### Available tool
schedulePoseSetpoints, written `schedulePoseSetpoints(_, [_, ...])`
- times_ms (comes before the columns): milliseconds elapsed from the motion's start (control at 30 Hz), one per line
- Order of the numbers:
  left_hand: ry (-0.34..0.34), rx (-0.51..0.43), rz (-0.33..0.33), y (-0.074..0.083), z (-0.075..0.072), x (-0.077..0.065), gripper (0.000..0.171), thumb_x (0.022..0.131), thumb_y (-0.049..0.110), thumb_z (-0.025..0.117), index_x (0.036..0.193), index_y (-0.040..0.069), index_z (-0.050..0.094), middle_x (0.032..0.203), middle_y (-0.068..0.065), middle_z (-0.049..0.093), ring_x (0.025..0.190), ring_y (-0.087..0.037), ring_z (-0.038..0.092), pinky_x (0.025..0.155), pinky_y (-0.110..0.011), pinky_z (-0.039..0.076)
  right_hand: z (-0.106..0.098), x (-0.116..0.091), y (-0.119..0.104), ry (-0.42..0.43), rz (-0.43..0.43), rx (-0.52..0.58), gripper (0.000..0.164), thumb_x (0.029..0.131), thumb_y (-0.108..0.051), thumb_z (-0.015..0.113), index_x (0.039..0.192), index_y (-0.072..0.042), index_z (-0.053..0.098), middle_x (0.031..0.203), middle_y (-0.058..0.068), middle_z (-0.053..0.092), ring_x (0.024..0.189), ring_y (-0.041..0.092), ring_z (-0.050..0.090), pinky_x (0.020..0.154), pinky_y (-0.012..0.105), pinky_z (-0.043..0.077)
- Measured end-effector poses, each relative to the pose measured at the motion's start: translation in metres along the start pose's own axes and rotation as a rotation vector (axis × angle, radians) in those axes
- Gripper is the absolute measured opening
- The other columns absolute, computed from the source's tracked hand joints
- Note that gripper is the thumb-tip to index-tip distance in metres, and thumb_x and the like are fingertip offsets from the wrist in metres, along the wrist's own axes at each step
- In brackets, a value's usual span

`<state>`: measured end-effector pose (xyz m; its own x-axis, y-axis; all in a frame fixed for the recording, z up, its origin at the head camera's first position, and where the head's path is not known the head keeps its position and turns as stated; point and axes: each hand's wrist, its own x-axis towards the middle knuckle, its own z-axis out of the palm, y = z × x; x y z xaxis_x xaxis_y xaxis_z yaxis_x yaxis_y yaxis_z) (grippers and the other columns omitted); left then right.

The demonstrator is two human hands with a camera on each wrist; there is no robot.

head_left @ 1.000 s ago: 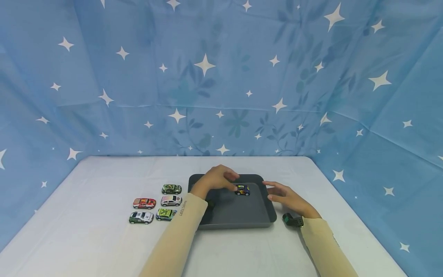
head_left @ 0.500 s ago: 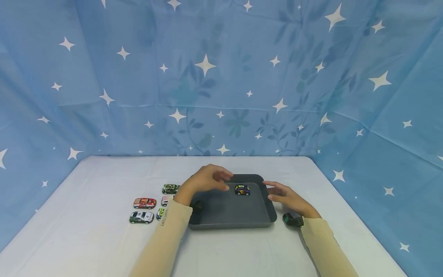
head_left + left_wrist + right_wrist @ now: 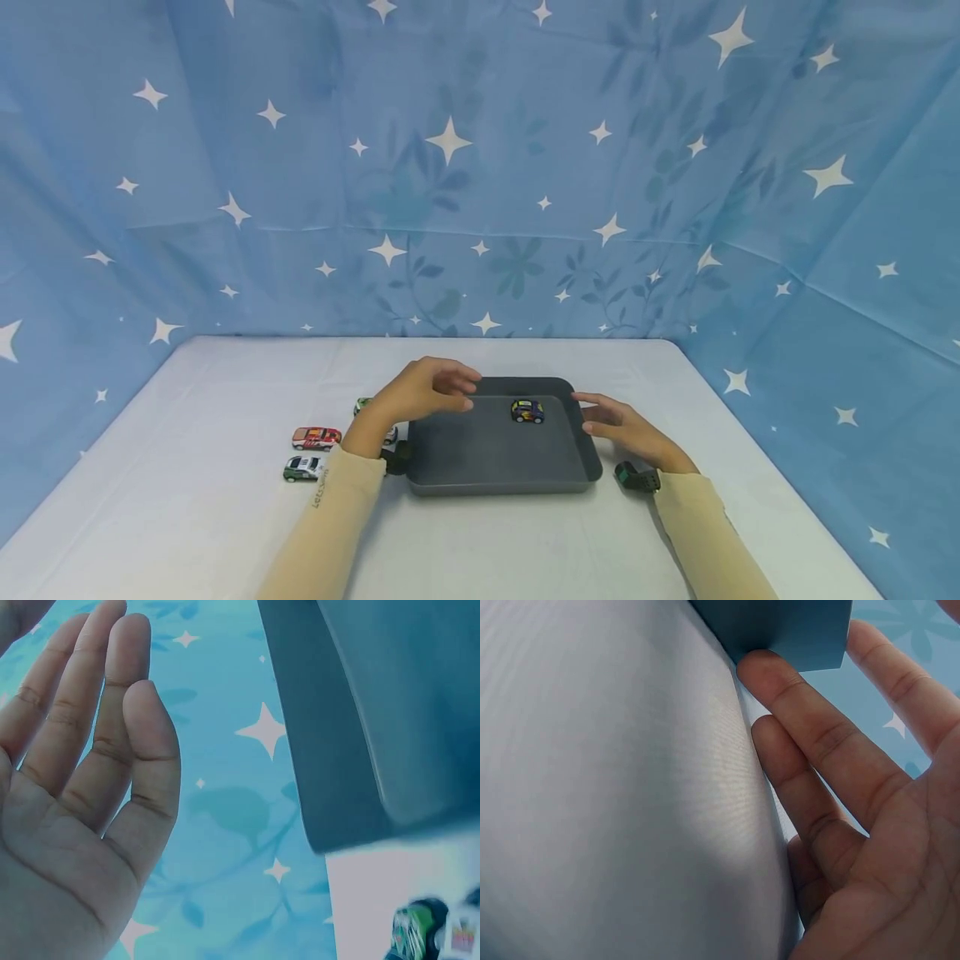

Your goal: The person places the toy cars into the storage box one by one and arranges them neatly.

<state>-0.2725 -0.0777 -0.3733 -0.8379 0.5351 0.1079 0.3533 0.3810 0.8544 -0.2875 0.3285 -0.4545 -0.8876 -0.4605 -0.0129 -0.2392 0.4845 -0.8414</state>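
A dark toy car [image 3: 528,411] with yellow markings sits in the far right part of the grey tray [image 3: 495,454]. My left hand [image 3: 420,390] hovers over the tray's left side, its relaxed fingers around nothing and apart from the car. In the left wrist view, the palm of the left hand [image 3: 82,817] shows beside the tray wall [image 3: 322,765]. At the tray's right rim, my right hand [image 3: 630,433] rests with loosely bent fingers. In the right wrist view, fingertips of that right hand [image 3: 840,780] touch the tray's outer wall [image 3: 795,634].
Left of the tray lie a red toy car [image 3: 317,438] and a white-and-green toy car [image 3: 302,468]. The left arm partly covers a green toy car [image 3: 362,405] and other cars. Blue star-patterned cloth [image 3: 480,183] hangs behind the white table [image 3: 225,400].
My left hand has let go of the dark toy car and drawn back leftward. Its arm now covers more of the cars on the left. The right hand has stayed put.
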Motion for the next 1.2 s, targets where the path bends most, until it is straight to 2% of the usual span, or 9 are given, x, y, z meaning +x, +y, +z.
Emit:
schedulePoseSetpoints(200, [0.013,-0.029,0.038,-0.005,-0.01,-0.013,0.041,0.1,0.006,0.078,0.139,0.0,0.07,0.129,-0.021,0.074,0.122,-0.034,0.071,0.103,-0.044,0.059,0.001,-0.001,-0.001,0.007,0.014,0.016,0.064,0.109,-0.023,0.066,0.164,0.0,0.041,0.157,0.03,0.053,0.143,0.049,0.053,0.115,0.078,0.034])
schedulePoseSetpoints(467, [0.027,-0.017,0.043,-0.012,-0.021,-0.03,0.041,0.101,0.01,0.077,0.14,0.001,0.07,0.131,-0.021,0.073,0.121,-0.032,0.071,0.109,-0.049,0.055,0.0,-0.001,0.0,-0.002,0.002,0.021,0.067,0.107,-0.023,0.068,0.164,0.001,0.041,0.156,0.032,0.052,0.144,0.051,0.051,0.113,0.079,0.033])
schedulePoseSetpoints(600, [0.045,0.008,0.05,-0.015,-0.025,-0.038,0.04,0.102,0.013,0.077,0.141,0.003,0.07,0.129,-0.013,0.076,0.119,-0.028,0.071,0.109,-0.052,0.053,0.0,0.0,0.0,-0.004,0.005,0.025,0.067,0.107,-0.022,0.068,0.163,0.001,0.041,0.157,0.032,0.052,0.144,0.052,0.05,0.113,0.08,0.033])
schedulePoseSetpoints(800, [0.058,0.009,0.057,-0.019,-0.032,-0.049,0.04,0.102,0.015,0.077,0.14,0.004,0.071,0.126,-0.01,0.077,0.115,-0.025,0.071,0.11,-0.055,0.051,0.0,0.0,0.0,-0.002,0.006,0.028,0.066,0.107,-0.021,0.068,0.163,0.001,0.041,0.157,0.032,0.051,0.144,0.052,0.051,0.113,0.08,0.033])
schedulePoseSetpoints(1200, [0.094,0.047,0.051,-0.019,-0.041,-0.065,0.039,0.102,0.014,0.077,0.139,0.002,0.071,0.124,-0.012,0.077,0.112,-0.025,0.071,0.103,-0.047,0.056,0.0,-0.001,0.0,0.0,0.003,0.024,0.065,0.109,-0.023,0.066,0.164,0.001,0.041,0.158,0.031,0.051,0.144,0.05,0.051,0.114,0.079,0.033])
